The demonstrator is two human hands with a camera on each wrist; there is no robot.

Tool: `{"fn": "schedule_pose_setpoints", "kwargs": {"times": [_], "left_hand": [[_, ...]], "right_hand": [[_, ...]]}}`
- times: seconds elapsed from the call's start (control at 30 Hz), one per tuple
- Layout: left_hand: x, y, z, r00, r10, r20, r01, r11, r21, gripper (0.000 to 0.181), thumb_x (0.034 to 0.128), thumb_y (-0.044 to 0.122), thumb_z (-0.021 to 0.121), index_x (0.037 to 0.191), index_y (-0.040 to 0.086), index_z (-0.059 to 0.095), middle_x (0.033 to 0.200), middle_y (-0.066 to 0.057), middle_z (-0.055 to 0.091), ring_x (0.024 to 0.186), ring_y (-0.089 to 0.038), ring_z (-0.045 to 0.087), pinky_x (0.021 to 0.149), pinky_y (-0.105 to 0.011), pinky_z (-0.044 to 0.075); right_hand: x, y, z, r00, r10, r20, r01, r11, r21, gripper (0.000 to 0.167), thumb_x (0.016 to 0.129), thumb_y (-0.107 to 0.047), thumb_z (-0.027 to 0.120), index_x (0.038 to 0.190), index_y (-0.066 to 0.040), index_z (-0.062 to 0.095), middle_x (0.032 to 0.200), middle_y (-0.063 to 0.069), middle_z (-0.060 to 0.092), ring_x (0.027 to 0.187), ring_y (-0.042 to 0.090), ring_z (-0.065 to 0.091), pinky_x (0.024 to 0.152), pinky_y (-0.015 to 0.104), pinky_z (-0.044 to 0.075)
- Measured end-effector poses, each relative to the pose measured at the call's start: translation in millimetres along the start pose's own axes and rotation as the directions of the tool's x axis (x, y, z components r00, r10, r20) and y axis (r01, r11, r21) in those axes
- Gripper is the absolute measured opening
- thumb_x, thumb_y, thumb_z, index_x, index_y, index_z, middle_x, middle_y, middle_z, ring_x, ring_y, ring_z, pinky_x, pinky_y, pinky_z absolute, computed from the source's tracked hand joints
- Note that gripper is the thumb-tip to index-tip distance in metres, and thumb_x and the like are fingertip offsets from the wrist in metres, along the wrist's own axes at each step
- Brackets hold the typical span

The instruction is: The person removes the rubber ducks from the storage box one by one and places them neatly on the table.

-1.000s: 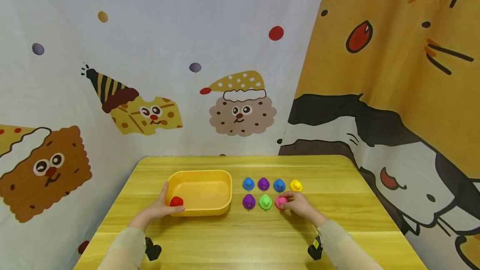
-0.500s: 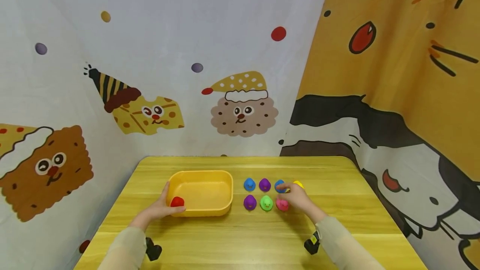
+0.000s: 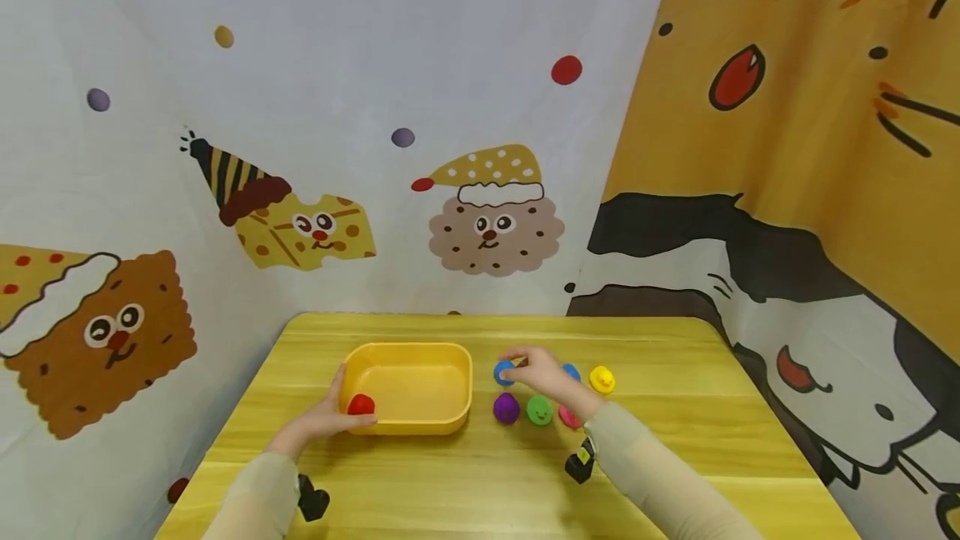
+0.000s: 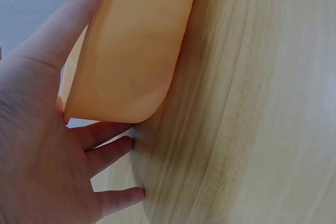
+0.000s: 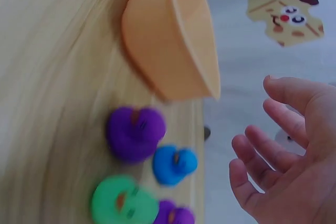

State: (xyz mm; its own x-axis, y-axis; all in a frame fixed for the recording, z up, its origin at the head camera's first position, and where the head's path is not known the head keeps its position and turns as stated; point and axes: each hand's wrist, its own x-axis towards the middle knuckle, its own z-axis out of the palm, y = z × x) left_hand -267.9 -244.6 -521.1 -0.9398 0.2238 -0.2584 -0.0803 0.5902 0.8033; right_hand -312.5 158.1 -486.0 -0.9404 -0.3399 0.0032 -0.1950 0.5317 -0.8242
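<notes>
My left hand (image 3: 326, 419) rests against the left end of a yellow plastic basin (image 3: 459, 413), thumb along its front rim. Straight, spread fingers touch the basin's outer side in the left wrist view. A small red toy (image 3: 362, 404) lies in the basin's near left corner. My right hand (image 3: 542, 373), with nothing in it, hovers over the back row of toy ducks, its fingers loosely bent in the right wrist view. Beneath its fingertips is a blue duck (image 3: 503, 372). One purple duck (image 5: 177, 214), hidden behind this hand in the head view, appears in the right wrist view.
In the front row sit a purple duck (image 3: 506, 408), a green duck (image 3: 539, 410) and a partly covered pink duck (image 3: 568, 417). Behind my right wrist are another blue duck (image 3: 572, 372) and a yellow duck (image 3: 602, 379). A cartoon curtain (image 3: 300, 107) hangs beyond the wooden table (image 3: 450, 482).
My right hand has left the pink duck and moved left across the back row to the left blue duck. The left hand and basin keep their places; the head view shifts slightly.
</notes>
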Motion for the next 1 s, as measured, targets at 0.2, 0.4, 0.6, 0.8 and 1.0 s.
{"fn": "schedule_pose_setpoints", "kwargs": {"times": [0.2,0.4,0.6,0.8,1.0], "left_hand": [[-1.2,-3.1,1.7,1.000,-0.023,-0.009,0.023,1.000,-0.014,0.127,0.0807,0.041,0.077,0.149,0.004,-0.023,0.154,-0.034,-0.005,0.137,-0.056,0.013,0.107,-0.070,0.010],[0.4,-5.1,2.2,0.999,-0.034,-0.025,0.034,0.999,-0.017,0.126,0.0795,0.041,0.078,0.151,0.007,-0.020,0.155,-0.033,-0.002,0.137,-0.054,0.016,0.107,-0.069,0.012],[2.6,-3.7,4.9,0.999,-0.011,-0.042,0.011,1.000,-0.003,0.128,0.0780,0.041,0.080,0.150,0.003,-0.019,0.153,-0.037,0.003,0.135,-0.056,0.020,0.107,-0.068,0.015],[3.7,-7.9,6.5,0.998,0.046,-0.039,-0.047,0.999,-0.013,0.130,0.0778,0.044,0.079,0.149,0.003,-0.022,0.152,-0.039,0.002,0.134,-0.057,0.019,0.106,-0.070,0.015],[5.4,-6.6,4.3,0.998,0.034,-0.055,-0.036,0.999,-0.040,0.130,0.0778,0.038,0.081,0.150,0.003,-0.021,0.152,-0.039,0.004,0.135,-0.055,0.021,0.106,-0.068,0.019]], "right_hand": [[30.9,-24,25,0.991,-0.082,0.107,0.081,0.997,0.015,0.034,0.087,-0.018,0.072,0.119,-0.006,0.068,0.120,0.015,0.064,0.096,0.024,0.061,0.077,0.038,0.054],[56.7,-45,54,0.960,-0.147,0.237,0.138,0.989,0.053,0.038,0.088,-0.022,0.072,0.122,-0.005,0.066,0.121,0.016,0.063,0.103,0.022,0.060,0.086,0.038,0.050],[75.1,-67,81,0.894,-0.230,0.384,0.230,0.972,0.047,0.037,0.089,-0.018,0.071,0.124,-0.007,0.065,0.126,0.014,0.062,0.118,0.034,0.055,0.089,0.032,0.050],[89.9,-81,104,0.864,-0.251,0.436,0.275,0.961,0.009,0.032,0.089,-0.017,0.071,0.120,-0.012,0.068,0.124,0.008,0.064,0.114,0.030,0.058,0.085,0.025,0.051],[103.0,-93,123,0.838,-0.267,0.477,0.328,0.943,-0.048,0.035,0.087,-0.017,0.074,0.121,-0.010,0.068,0.121,0.000,0.066,0.114,0.025,0.058,0.085,0.022,0.049]]}}
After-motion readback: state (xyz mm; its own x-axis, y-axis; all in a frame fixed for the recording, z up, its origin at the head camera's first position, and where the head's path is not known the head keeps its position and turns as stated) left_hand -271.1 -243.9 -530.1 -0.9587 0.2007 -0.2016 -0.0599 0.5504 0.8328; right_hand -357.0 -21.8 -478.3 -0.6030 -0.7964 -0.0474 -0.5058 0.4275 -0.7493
